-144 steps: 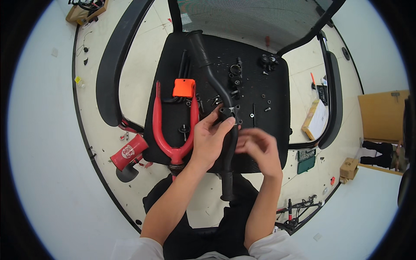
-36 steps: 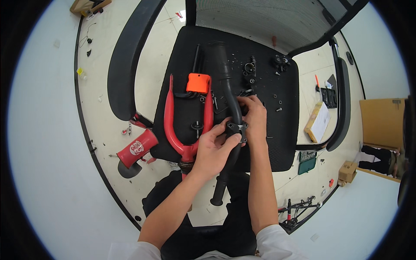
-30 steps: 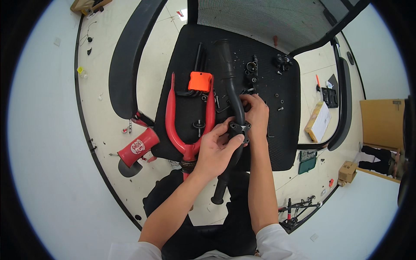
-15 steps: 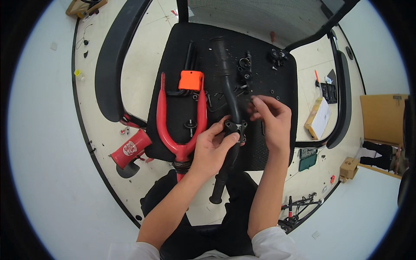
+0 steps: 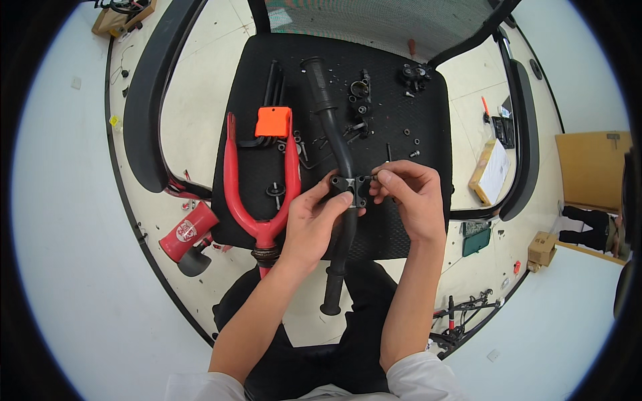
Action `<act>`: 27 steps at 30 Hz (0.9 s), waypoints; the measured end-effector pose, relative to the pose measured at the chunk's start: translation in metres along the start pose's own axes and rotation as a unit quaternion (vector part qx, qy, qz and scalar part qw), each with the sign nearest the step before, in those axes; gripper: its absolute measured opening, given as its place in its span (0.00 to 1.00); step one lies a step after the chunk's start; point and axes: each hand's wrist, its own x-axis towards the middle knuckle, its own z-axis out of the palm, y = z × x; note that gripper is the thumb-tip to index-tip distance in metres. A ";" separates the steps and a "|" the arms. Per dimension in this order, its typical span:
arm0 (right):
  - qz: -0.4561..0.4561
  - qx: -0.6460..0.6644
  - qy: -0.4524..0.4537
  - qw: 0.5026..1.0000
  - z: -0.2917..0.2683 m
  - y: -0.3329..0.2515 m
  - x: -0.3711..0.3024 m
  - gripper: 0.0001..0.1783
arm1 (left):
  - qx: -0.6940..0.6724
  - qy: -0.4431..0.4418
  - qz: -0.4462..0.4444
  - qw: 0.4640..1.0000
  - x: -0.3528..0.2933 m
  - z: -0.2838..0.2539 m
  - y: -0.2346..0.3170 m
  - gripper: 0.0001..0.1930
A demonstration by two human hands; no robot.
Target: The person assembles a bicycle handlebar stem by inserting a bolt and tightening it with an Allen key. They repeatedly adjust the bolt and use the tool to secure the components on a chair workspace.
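Note:
A black bicycle handlebar (image 5: 341,155) lies lengthwise over the seat of a black office chair, its near grip jutting past the front edge. Around its middle sits a black stem clamp (image 5: 343,184) with bolt holes at the corners. My left hand (image 5: 313,219) is closed on this clamp, thumb on top and fingers beneath. With thumb and forefinger, my right hand (image 5: 416,200) pinches a small dark bolt (image 5: 371,178) at the clamp's upper right corner. How far the bolt sits in the hole cannot be made out.
Left of the handlebar lie a red fork (image 5: 234,177) and an orange hex key holder (image 5: 273,122). Loose bolts and small parts (image 5: 361,109) are scattered farther back on the seat. Armrests (image 5: 525,140) rise at both sides. A red tube (image 5: 189,232) stands by the left armrest.
My right hand has moved left and down to the clamp, bringing the bolt to its corner. The left hand still grips the clamp. The whole view has shifted slightly.

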 end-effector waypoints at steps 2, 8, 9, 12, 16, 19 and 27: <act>0.003 -0.016 0.002 1.000 0.001 -0.001 0.000 0.08 | 0.001 0.000 0.002 1.000 0.000 0.001 0.000 0.17; -0.003 -0.051 0.007 0.999 0.012 -0.004 -0.002 0.07 | 0.027 -0.001 -0.002 1.000 0.000 0.003 0.000 0.17; -0.002 -0.056 0.009 0.998 0.015 -0.006 -0.003 0.07 | 0.026 -0.005 -0.003 1.000 0.000 0.003 0.001 0.17; -0.039 -0.097 0.014 0.994 0.022 -0.008 -0.006 0.06 | 0.008 -0.002 -0.010 1.000 0.000 0.005 0.005 0.15; -0.068 -0.140 0.025 0.987 0.029 -0.005 -0.006 0.05 | 0.005 0.010 -0.014 1.000 0.001 0.004 0.005 0.14; -0.086 -0.147 0.012 0.985 0.026 -0.003 -0.005 0.05 | -0.008 0.005 -0.013 1.000 0.001 0.002 0.005 0.14; -0.104 -0.211 0.079 0.969 0.036 0.000 -0.007 0.04 | 0.006 0.011 -0.015 1.000 0.003 0.002 0.005 0.14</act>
